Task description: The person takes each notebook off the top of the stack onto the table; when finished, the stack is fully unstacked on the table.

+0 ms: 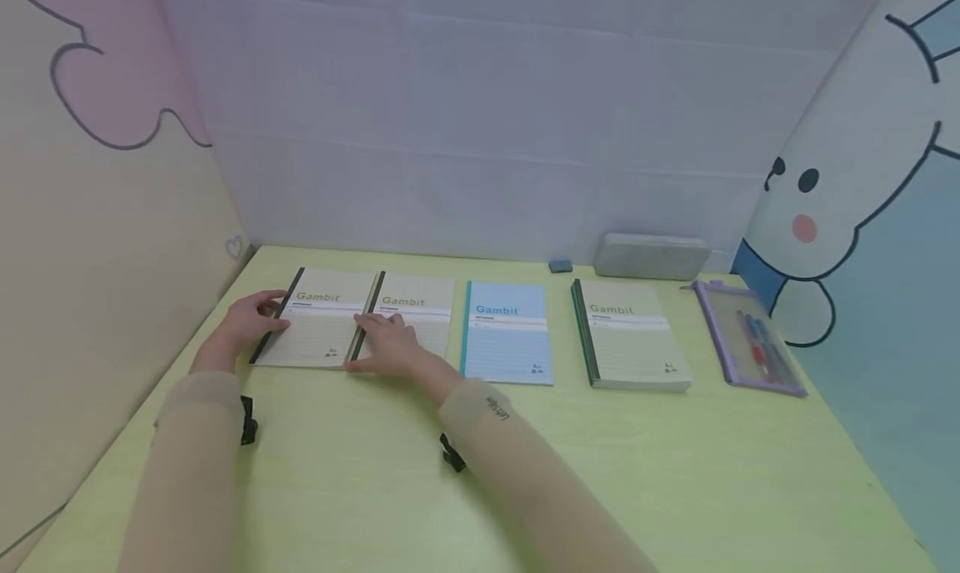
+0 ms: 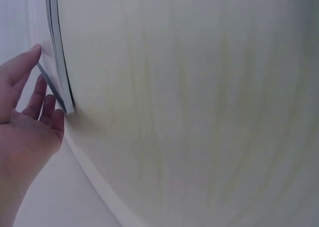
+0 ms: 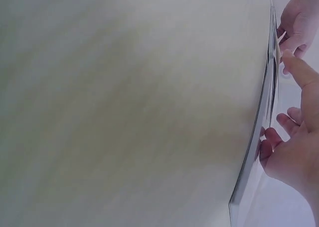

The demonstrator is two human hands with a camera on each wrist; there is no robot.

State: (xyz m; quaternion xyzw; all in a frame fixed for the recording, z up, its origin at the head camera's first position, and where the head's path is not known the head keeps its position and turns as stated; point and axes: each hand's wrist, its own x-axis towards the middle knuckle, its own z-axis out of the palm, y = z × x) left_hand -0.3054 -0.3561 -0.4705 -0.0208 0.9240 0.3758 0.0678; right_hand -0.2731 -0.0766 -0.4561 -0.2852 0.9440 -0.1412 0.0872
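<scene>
At the left of the table lies an off-white notebook with a black spine. My left hand is at its spine, thumb over the edge of the cover; in the left wrist view its loosely bent fingers are beside the spine edge. My right hand rests over the narrow gap between this notebook and a second matching notebook, its fingers spread. The thumb is near the first notebook's lower right corner. In the right wrist view the right hand touches the notebooks along their edges.
To the right lie a light-blue notebook, a stack of notebooks with green spines, and a clear purple-edged zip pouch holding pens. Behind them are a grey case and a small dark block. Walls border the pale yellow table.
</scene>
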